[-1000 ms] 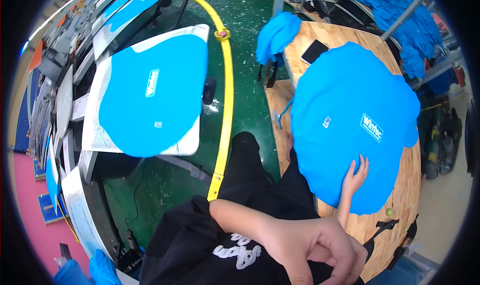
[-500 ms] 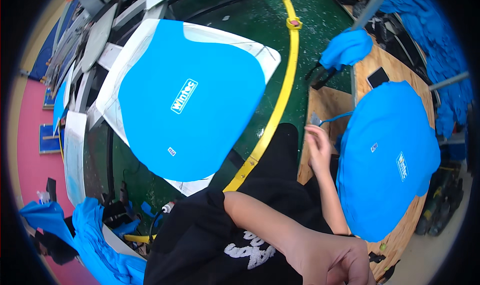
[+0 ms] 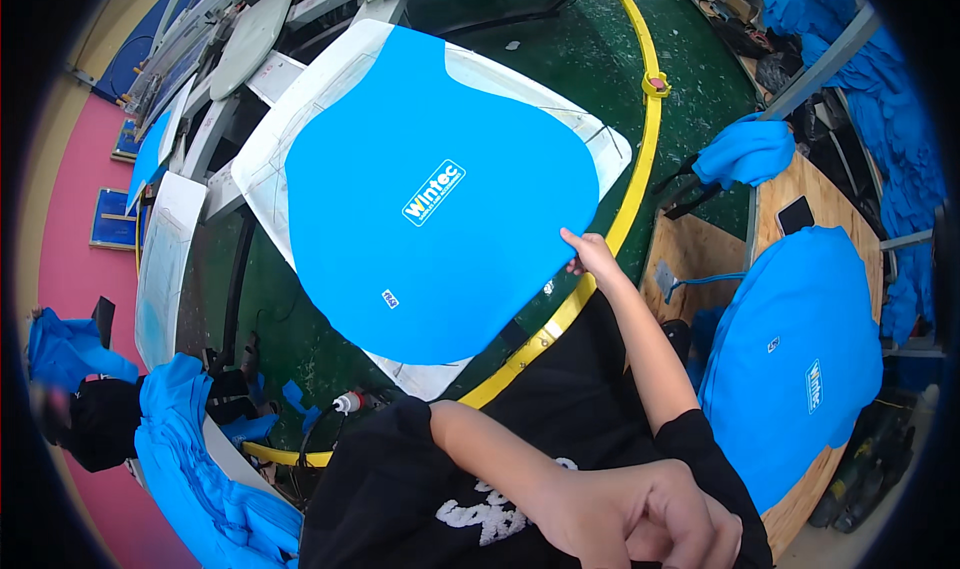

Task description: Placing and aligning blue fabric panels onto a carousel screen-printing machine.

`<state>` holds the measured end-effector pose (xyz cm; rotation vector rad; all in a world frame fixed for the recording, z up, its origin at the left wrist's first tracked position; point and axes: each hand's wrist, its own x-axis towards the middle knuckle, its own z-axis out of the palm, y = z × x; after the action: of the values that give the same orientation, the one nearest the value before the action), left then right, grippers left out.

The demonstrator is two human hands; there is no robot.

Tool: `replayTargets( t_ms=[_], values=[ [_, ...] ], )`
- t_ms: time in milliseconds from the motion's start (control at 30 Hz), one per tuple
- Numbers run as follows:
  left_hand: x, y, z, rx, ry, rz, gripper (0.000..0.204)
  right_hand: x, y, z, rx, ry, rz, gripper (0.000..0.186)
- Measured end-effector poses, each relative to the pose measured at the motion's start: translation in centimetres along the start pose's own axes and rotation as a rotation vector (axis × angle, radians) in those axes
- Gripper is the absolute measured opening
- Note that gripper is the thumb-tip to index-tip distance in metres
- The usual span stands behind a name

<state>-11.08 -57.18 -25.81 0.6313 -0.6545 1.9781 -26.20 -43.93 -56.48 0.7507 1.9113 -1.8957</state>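
The blue cloth (image 3: 370,219) is overhanging the white board (image 3: 266,169), so the right hand (image 3: 592,255) is pinching its loose edge, probably for control, while the left hand (image 3: 635,509) is curling, its hold unclear.

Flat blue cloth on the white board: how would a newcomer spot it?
Left of the curved yellow rail sits a big white board. The flat blue cloth on it has the right hand at its edge, unlike the neighbouring blue cloth on the wooden table.
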Motion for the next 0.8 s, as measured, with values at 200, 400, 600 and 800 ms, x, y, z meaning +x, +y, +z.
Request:
replayTargets(
  t_ms=[200, 400, 600, 800],
  values=[
    [-0.1, 1.9, 0.5, 0.303, 0.027, 0.122, 0.029, -1.2, -3.4, 0.6, -0.074, 0.037, -0.083, 0.038],
    [-0.9, 4.6, 0.8, 0.659, 0.056, 0.151, 0.027, -2.8, -7.9, 2.4, -0.063, -0.056, -0.227, 0.039],
    [-4.9, 8.4, -2.3, 0.820, 0.626, -0.137, 0.024, -4.4, -12.5, 4.0, 0.135, -0.146, -0.369, 0.042],
    [-12.4, 17.3, -10.3, 0.558, 1.336, 0.543, 0.081, -6.6, -15.4, 5.6, 0.187, -0.157, -0.427, 0.037]
  ],
)
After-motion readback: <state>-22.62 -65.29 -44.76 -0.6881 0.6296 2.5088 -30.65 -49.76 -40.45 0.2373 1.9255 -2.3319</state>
